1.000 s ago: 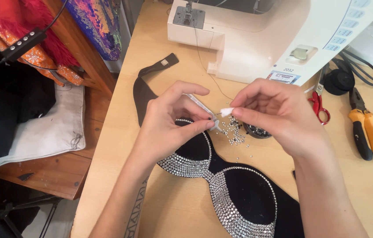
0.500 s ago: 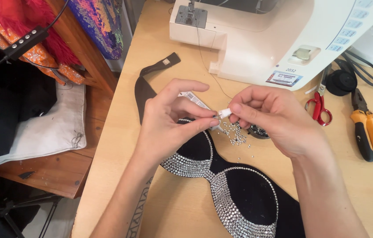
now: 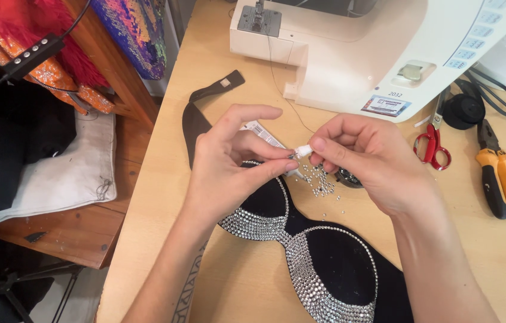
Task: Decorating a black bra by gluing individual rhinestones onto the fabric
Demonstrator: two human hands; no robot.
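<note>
My left hand grips a small white glue tube over a black bra top edged with silver rhinestones. My right hand pinches the tube's white cap at its tip. Both hands meet above the left cup. A small heap of loose rhinestones lies on the wooden table just below the fingertips, next to a small dark round dish half hidden by my right hand. The bra's black strap runs away toward the sewing machine.
A white sewing machine stands at the back. Red-handled scissors, orange-handled pliers, a black thread spool and black cables lie at the right. Left of the table sit a wooden chair with a white cushion and colourful fabrics.
My hands have stayed over the bra cup, and the view has shifted a little. My right fingers have closed more tightly on the cap at the tube's tip.
</note>
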